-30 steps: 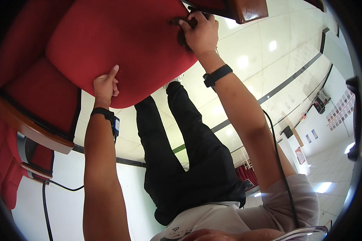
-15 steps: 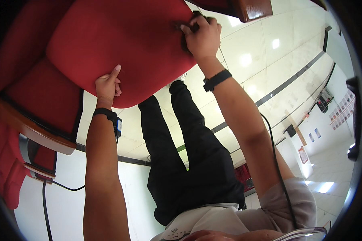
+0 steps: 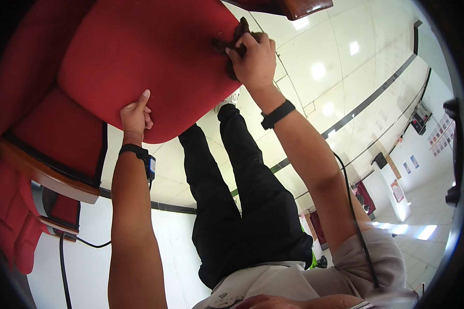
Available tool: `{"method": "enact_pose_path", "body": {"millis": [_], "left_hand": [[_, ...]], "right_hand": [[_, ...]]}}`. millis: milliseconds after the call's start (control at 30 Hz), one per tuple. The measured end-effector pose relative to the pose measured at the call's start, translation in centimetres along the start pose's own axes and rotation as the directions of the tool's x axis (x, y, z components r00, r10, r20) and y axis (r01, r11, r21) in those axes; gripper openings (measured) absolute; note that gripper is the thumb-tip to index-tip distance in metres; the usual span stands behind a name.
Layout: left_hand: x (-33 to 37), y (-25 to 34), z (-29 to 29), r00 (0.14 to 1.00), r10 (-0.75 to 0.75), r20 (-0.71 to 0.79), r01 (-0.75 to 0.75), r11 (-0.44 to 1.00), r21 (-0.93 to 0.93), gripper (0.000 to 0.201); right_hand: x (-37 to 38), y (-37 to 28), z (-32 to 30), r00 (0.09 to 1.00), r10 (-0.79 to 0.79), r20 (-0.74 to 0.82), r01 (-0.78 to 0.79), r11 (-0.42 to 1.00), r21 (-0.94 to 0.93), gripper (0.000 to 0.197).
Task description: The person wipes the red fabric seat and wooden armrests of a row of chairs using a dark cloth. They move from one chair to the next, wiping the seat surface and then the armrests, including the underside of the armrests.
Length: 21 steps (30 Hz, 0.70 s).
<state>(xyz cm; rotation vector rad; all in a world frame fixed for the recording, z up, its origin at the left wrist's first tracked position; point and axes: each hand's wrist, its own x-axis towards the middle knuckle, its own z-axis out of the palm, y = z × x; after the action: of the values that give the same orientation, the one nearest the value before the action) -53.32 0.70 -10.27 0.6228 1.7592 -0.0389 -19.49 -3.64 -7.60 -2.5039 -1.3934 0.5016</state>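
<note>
A rounded red upholstered chair seat [image 3: 154, 56] fills the upper left. At its right edge my right hand [image 3: 257, 61] grips a dark brown cloth [image 3: 241, 29], bunched under the fingers and pressed to the upholstery. Part of the cloth is hidden by the hand. On the seat's near side, close to the front edge, rests my left hand [image 3: 134, 116]. Its fingers are curled in and its thumb points up along the fabric; I see nothing in it. Both wrists wear black straps, the left with a small blue-edged device.
Another red chair [image 3: 56, 136] with a wooden armrest [image 3: 51, 172] adjoins at the left. A second wooden armrest [image 3: 309, 6] juts in at the top. Pale tiled floor [image 3: 299, 82] spreads beyond my black-trousered legs [image 3: 242, 206]. A black cable [image 3: 351, 206] runs along my right arm.
My right hand has slid a little left and nearer along the seat edge with the cloth, more of which now shows. My left hand stays almost in place.
</note>
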Motion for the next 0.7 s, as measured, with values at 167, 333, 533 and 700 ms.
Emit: {"method": "enact_pose_path", "body": {"millis": [167,333,533,700], "left_hand": [[-0.1,-0.3,-0.1,1.000,0.007,0.007,-0.007,1.000,-0.007,0.059],[-0.3,0.4,0.1,0.999,-0.034,0.013,0.033,0.999,0.025,0.059],[-0.4,0.4,-0.1,1.000,-0.012,0.020,0.012,1.000,0.016,0.063],[0.0,0.0,-0.2,0.999,-0.032,0.038,0.032,0.999,0.015,0.062]], "right_hand": [[4.8,-1.7,3.3,0.984,-0.086,-0.158,0.084,0.996,-0.023,0.026],[1.7,-0.8,1.6,0.999,0.003,-0.042,-0.003,1.000,-0.009,0.026],[0.2,-0.4,0.1,0.994,0.102,0.030,-0.102,0.995,0.011,0.033],[4.2,-1.4,2.5,0.998,0.045,-0.052,-0.046,0.999,-0.018,0.033]]}}
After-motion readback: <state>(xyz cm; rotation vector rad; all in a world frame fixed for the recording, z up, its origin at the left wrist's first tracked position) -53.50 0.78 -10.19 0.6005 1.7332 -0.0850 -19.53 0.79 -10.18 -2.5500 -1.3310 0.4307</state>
